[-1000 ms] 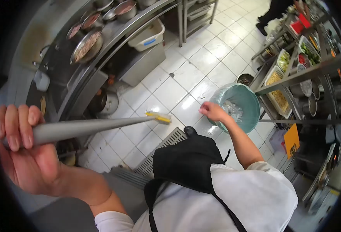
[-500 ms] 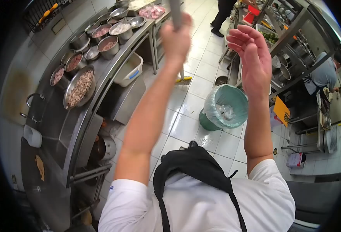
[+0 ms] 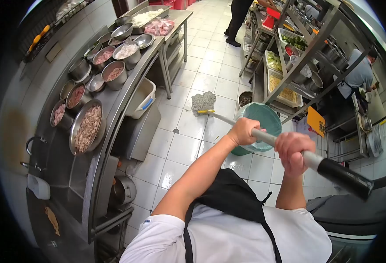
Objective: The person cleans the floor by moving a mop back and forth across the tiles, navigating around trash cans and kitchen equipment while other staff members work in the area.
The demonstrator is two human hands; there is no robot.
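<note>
A mop (image 3: 221,117) crosses in front of me, its grey strands (image 3: 204,101) spread on the white floor tiles and a yellow clamp just above them. My left hand (image 3: 245,131) wraps round the pale handle partway along its length. Nearer the black grip end, my right hand (image 3: 294,151) is closed on the same handle. Behind my left hand stands a green bin (image 3: 269,118) with a clear plastic liner, partly hidden by the handle and my hands.
Left, a steel counter (image 3: 114,105) bears several metal bowls of cut meat. A white tub (image 3: 141,98) sits below it. Right, a metal rack (image 3: 306,61) holds trays of vegetables. One person (image 3: 239,22) stands at the back, another (image 3: 357,72) beyond the rack.
My right hand, raised and open before, now grips the mop handle. My left hand has come down and rightward with the handle, which now slants with its strands in view on the floor.
</note>
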